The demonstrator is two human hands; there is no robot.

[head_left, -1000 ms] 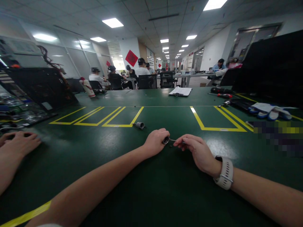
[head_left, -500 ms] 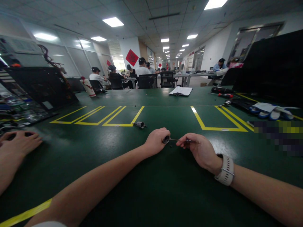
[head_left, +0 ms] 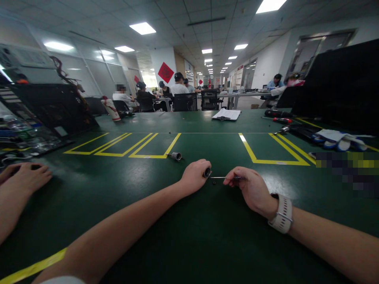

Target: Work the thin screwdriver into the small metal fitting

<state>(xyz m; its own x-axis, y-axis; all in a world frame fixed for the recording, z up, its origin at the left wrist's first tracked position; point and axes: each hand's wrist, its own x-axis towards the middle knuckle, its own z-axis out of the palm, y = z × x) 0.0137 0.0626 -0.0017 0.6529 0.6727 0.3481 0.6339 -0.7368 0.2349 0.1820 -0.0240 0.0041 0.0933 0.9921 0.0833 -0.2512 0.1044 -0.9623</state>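
Observation:
My left hand (head_left: 194, 176) is closed around a small metal cylinder (head_left: 207, 172), its dark hollow end facing right. In my right hand (head_left: 248, 185), fingers pinch a thin tool like a slim screwdriver (head_left: 218, 177); its shaft points left, the tip just short of the cylinder's rim. A tiny dark ring-like part (head_left: 214, 182) lies on the green table (head_left: 204, 236) below the shaft. Farther back, a second metal cylinder (head_left: 176, 156) rests on its side near a yellow tape corner.
At the left edge is another person's hand (head_left: 28, 179). Yellow tape outlines (head_left: 148, 156) mark the table. A clipboard (head_left: 226, 114) lies at the back. On the right are gloves (head_left: 340, 139), a red-handled tool (head_left: 282, 120) and a dark panel (head_left: 343, 86). People sit at far desks.
The tool in my right hand has drawn back slightly to the right, away from the cylinder's opening. The cylinder in my left hand has tilted a little.

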